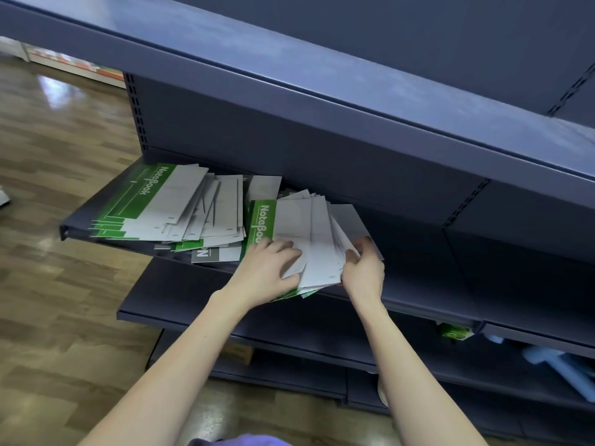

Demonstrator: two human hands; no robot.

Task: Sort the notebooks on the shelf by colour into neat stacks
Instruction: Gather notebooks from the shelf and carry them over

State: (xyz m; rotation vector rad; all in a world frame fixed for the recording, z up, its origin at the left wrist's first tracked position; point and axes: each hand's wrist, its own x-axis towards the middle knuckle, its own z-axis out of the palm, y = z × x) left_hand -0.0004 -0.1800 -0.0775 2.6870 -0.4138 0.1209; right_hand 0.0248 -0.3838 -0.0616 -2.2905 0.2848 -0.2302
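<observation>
A fanned pile of green-and-white notebooks (309, 233) lies at the front of the dark blue shelf (77, 228), hanging slightly over its edge. My left hand (270, 268) grips the pile's near left side, thumb underneath and fingers spread on the top cover. At the pile's right edge, my right hand (363, 268) holds it with curled fingers. A second loose spread of green-and-white notebooks (174, 201) covers the shelf's left part. One grey notebook (215, 254) lies partly under that spread near the front edge.
A deep blue shelf board (322, 69) juts out overhead. Below are more blue shelves (180, 300) holding a small green packet (455, 332), a cardboard box (236, 351) and light blue plastic items (560, 365). Wooden floor (48, 284) lies to the left.
</observation>
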